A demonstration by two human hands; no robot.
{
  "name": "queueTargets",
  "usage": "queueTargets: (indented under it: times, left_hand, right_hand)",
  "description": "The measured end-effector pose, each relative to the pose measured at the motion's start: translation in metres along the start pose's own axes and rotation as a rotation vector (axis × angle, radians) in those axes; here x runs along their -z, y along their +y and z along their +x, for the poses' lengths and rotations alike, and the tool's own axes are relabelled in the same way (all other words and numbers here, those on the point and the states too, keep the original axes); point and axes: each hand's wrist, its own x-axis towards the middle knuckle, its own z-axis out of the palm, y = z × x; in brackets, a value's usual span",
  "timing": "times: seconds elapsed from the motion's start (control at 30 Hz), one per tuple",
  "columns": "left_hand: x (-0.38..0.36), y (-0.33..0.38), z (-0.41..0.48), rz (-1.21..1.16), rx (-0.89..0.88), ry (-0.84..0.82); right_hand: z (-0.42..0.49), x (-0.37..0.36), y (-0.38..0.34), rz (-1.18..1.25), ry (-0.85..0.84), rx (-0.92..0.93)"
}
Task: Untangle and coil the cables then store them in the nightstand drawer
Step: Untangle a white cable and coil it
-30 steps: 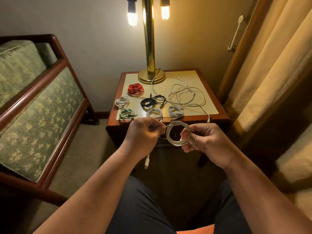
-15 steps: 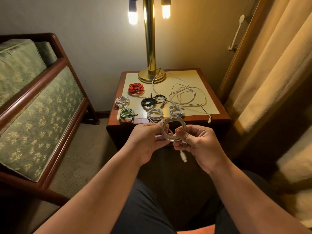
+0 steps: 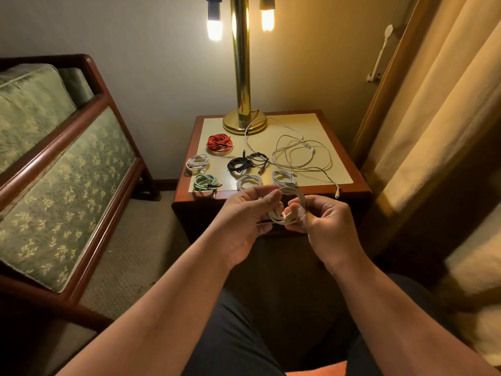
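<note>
1. The left hand [image 3: 242, 215] pinches the left side of the white cable coil [image 3: 298, 194] with its fingertips.
2. The coil is in the air, just before the near edge of the nightstand [image 3: 360, 183].
3. The right hand [image 3: 325, 226] holds the coil's right side with curled fingers.
</note>
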Motion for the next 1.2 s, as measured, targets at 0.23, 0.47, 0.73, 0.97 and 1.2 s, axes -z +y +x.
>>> queueTargets:
  times: [0.23, 0.47, 0.73, 0.97, 1.2]
  left_hand:
    - [-0.002, 0.0, -0.001, 0.011, -0.086, -0.035]
    - [0.004, 0.0, -0.005, 0.213, -0.332, 0.028]
    - [0.018, 0.009, -0.006, 0.108, -0.306, 0.024]
    - [0.02, 0.009, -0.002, 0.145, -0.267, 0.027]
    - [0.019, 0.007, 0.002, -0.191, -0.068, 0.018]
  right_hand:
    - [0.002, -0.002, 0.002, 0.047, 0.012, -0.039]
    - [0.003, -0.001, 0.001, 0.217, 0.008, -0.164]
    - [0.005, 0.011, -0.009, 0.258, -0.169, -0.209]
    - [0.014, 0.03, -0.02, 0.001, -0.426, -0.176]
    - [0.011, 0.029, -0.019, 0.119, -0.375, -0.128]
